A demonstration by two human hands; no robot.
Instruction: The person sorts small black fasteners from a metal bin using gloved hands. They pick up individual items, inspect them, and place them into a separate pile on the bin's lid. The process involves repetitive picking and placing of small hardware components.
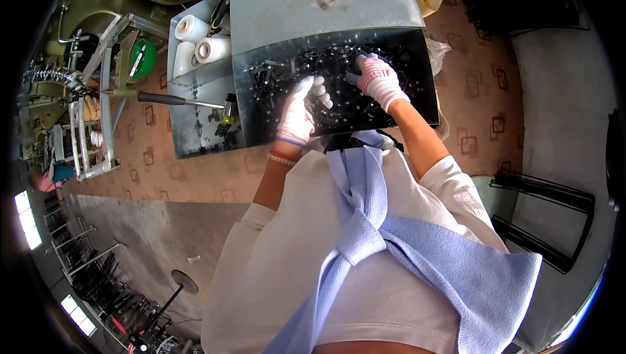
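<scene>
Both my hands wear white knit gloves with pink-red stripes and are over a dark metal bin [405,46] strewn with small black metal parts and bright round pieces. My left hand [301,109] hovers above the near middle of the bin. Its fingers are half bent and apart, and I make out nothing in them. Farther right, my right hand [378,81] reaches down among the parts [339,70]. Thumb and forefinger stand apart there; the fingertips are partly hidden, and no held part shows.
A grey metal cover [293,12] spans the bin's far side. The left compartment holds white thread spools [214,49]; a hammer [189,101] lies across its near section. Machinery [98,93] with a green bowl [142,59] stands left, black wire frames [554,217] right.
</scene>
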